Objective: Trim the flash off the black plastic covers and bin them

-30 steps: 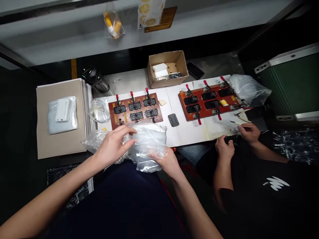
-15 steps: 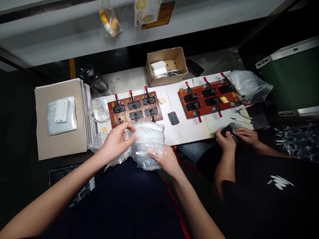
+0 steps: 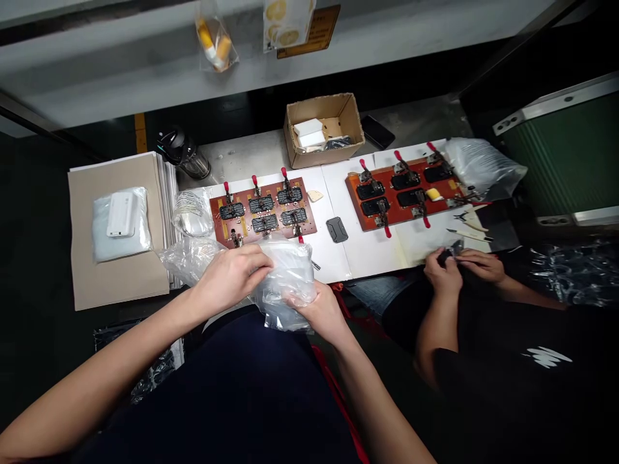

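In front of my body is a clear plastic bag [image 3: 287, 274], bulky and crinkled, with pale, flat contents that I cannot make out. My right hand [image 3: 323, 309] grips its lower right side, thumb lying over the plastic. At the upper left edge of the bag, the fingers and thumb of my left hand [image 3: 236, 272] are pinched together on the plastic. Loose clear plastic [image 3: 191, 258] spreads out to the left, behind my left wrist. Just beyond the bag lies a reddish-brown fixture board [image 3: 311, 222] with black parts under red-handled clamps; the bag hides its near edge.
At right, a co-worker's hands [image 3: 442, 274] hold a small black object. Nearby sit a second clamp fixture [image 3: 355, 203], pliers [image 3: 471, 222] and a black plate [image 3: 336, 229]. A cardboard box [image 3: 324, 154] and bottle [image 3: 196, 161] stand behind. Cardboard sheets [image 3: 116, 277] are stacked left.
My left hand has moved slightly right, its fingers closing from apart to pinched on the bag's edge. Loose plastic at left has shifted up and outward. My right hand keeps its grip.
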Tool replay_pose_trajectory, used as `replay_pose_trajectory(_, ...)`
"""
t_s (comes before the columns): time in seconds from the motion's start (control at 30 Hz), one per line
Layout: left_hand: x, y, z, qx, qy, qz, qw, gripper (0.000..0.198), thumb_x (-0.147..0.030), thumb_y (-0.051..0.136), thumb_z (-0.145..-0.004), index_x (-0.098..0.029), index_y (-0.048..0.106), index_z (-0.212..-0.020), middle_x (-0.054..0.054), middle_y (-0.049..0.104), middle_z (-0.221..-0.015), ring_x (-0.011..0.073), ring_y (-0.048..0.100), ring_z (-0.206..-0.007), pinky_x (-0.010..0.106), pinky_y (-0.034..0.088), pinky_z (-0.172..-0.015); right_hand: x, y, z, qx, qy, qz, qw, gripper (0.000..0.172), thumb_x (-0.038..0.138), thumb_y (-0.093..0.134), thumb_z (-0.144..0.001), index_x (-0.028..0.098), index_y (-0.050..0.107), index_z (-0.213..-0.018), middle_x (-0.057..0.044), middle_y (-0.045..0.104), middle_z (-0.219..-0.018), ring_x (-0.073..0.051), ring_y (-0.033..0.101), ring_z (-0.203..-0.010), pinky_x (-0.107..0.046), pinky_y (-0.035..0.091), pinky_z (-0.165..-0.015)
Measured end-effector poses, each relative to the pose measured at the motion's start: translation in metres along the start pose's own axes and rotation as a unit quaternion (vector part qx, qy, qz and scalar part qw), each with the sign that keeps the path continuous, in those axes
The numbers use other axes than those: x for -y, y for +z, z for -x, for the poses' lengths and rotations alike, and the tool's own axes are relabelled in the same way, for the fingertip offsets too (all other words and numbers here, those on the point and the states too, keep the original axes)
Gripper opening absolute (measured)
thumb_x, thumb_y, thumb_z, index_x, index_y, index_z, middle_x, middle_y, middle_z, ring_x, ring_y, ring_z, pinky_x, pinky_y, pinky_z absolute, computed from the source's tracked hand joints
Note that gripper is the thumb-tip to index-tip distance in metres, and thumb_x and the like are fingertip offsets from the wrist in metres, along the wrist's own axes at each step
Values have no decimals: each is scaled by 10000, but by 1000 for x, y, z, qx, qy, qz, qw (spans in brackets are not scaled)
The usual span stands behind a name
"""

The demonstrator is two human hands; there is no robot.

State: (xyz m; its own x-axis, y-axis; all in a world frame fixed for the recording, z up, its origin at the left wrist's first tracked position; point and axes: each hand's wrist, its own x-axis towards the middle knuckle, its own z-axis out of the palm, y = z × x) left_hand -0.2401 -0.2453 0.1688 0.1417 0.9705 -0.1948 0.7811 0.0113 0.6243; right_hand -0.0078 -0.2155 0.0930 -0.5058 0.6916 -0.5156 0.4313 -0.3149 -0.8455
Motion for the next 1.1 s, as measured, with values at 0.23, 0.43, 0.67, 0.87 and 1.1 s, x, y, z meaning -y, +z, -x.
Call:
replay_pose_trajectory(0.23,-6,-4,11,-32,1,54,998,222,-412,613,-930,-194,643,-900,14,655,-873,146,594,-754,266,418,-664,-1,1,3,17,-5,-8,1000,321,419,747,-766,133,684,-898,-25,687,-790,-168,597,-687,-237,459,-607)
replay_pose_trajectory(0.43,-4,-24,23,-135,-13,63,989,211,-282,615,-933,-219,635,-1134,56,652,-1065,170,613,-938,270,476,-779,-5,-1,7,26,-29,5,999,282,402,761,-755,145,660,-812,-24,667,-769,-172,590,-696,-250,471,-634)
replay_pose_trajectory(0.67,-3,-20,39,-135,73,14,988,203,-122,614,-903,-212,678,-1072,56,670,-1046,148,658,-918,240,511,-757,-4,1,6,23,-33,-5,999,267,378,762,-749,139,653,-795,-18,654,-741,-168,583,-676,-245,464,-614)
replay_pose_trajectory(0.87,-2,-9,54,-167,163,-72,970,295,-91,632,-874,-217,651,-1140,78,731,-1068,167,703,-877,260,542,-725,0,4,3,3,-35,-22,999,275,390,764,-725,142,675,-800,-37,689,-762,-181,615,-682,-260,500,-644)
replay_pose_trajectory(1.1,-8,7,60,-124,190,-31,973,303,-91,618,-883,-208,629,-1162,51,752,-1139,169,734,-885,256,567,-715,8,8,1,-10,-29,-26,999,296,415,761,-674,176,589,-649,-2,606,-620,-143,523,-567,-245,455,-550)
